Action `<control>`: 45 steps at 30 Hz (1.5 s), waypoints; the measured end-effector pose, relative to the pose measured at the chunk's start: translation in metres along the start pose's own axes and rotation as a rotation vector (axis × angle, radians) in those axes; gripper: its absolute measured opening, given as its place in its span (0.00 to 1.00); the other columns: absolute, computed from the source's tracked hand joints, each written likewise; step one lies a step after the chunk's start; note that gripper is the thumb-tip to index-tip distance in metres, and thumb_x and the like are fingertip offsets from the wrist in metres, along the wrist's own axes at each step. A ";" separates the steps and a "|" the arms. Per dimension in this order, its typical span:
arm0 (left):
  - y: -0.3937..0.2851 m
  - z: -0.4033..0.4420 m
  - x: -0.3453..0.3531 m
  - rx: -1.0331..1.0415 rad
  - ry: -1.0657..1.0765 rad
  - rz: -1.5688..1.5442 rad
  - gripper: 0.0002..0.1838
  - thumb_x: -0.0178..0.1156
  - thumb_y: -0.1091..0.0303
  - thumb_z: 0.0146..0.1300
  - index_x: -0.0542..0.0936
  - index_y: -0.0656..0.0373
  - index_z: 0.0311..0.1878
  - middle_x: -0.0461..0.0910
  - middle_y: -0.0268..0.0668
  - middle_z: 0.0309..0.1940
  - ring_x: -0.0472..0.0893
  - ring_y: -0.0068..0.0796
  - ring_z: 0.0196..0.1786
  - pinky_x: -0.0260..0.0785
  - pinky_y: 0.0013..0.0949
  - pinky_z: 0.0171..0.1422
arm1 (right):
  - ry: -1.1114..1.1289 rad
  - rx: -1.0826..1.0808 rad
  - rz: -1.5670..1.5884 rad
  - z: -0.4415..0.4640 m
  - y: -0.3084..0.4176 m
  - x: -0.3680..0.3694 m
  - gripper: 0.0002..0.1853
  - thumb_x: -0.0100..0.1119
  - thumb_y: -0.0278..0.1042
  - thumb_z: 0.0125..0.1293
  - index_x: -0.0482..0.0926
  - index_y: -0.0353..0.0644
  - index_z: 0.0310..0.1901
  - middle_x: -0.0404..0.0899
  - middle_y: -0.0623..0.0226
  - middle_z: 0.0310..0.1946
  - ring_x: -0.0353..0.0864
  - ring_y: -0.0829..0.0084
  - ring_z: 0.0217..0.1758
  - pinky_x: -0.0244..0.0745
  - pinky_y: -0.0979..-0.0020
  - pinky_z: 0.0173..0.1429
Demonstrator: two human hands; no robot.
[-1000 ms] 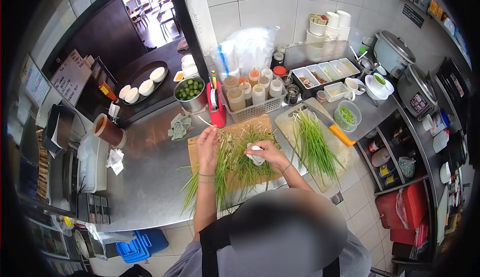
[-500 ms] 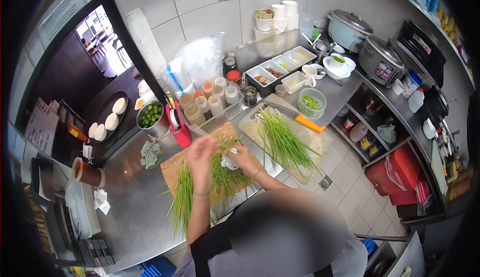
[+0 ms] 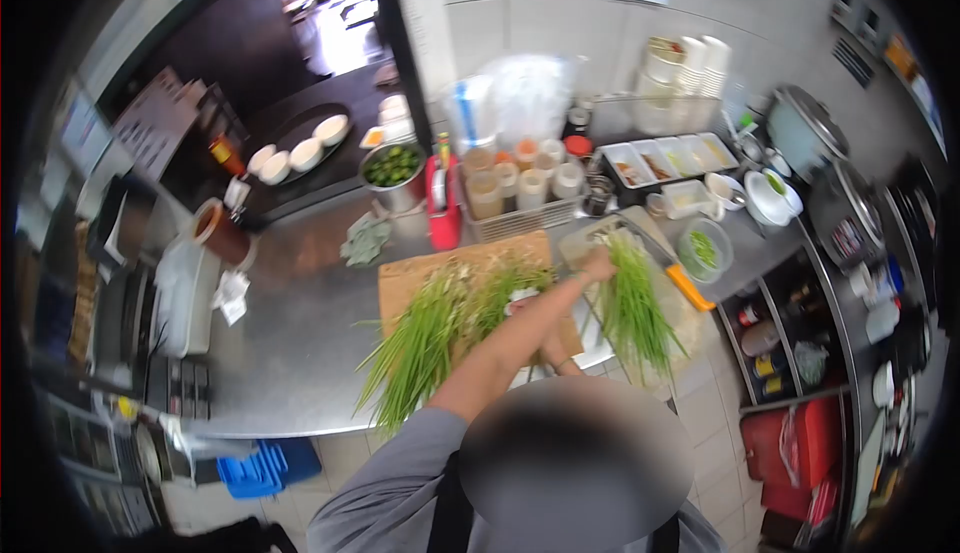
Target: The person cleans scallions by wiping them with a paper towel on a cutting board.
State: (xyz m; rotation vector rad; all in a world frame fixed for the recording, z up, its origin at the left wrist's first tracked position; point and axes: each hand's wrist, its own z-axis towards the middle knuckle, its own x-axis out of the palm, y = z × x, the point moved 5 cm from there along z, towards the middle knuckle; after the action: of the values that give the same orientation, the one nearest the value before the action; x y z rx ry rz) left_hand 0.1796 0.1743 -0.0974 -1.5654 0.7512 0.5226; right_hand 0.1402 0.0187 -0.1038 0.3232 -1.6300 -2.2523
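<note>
My left arm reaches across to the right. My left hand (image 3: 599, 265) is at the root end of a bunch of spring onions (image 3: 637, 303), its fingers closed on the stalks. That bunch lies on a pale cutting board (image 3: 690, 325). My right hand (image 3: 556, 349) is low at the wooden board's right end, mostly covered by my left forearm; its fingers are hidden. Near it, a white crumpled piece (image 3: 521, 298) sits among loose spring onions (image 3: 497, 293). Another large heap of spring onions (image 3: 425, 328) spreads over the wooden cutting board (image 3: 402, 278) and past its front edge.
An orange-handled knife (image 3: 690, 287) lies on the pale board beside a tub of chopped greens (image 3: 705, 251). Behind stand a basket of squeeze bottles (image 3: 520, 221), a pot of green limes (image 3: 392, 168) and a red upright holder (image 3: 442, 208). A cloth (image 3: 366, 239) lies left of them.
My left hand has moved from above the wooden board right to the bunch on the pale board. My right hand is now mostly behind my left forearm. The view has turned left.
</note>
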 end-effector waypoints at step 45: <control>0.100 -0.247 -0.177 0.076 -0.617 -0.653 0.09 0.63 0.77 0.49 0.79 0.66 0.36 0.79 0.33 0.27 0.76 0.17 0.30 0.69 0.21 0.38 | -0.014 0.510 0.812 0.042 0.070 0.020 0.13 0.57 0.23 0.57 0.72 0.33 0.45 0.78 0.64 0.39 0.78 0.75 0.40 0.73 0.76 0.46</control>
State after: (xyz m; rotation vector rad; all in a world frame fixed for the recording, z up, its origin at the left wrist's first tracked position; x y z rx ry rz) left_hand -0.0373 -0.0428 -0.0069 -1.3657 -0.2100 0.4384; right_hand 0.1159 0.0270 -0.0240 -0.2163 -1.8699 -1.2401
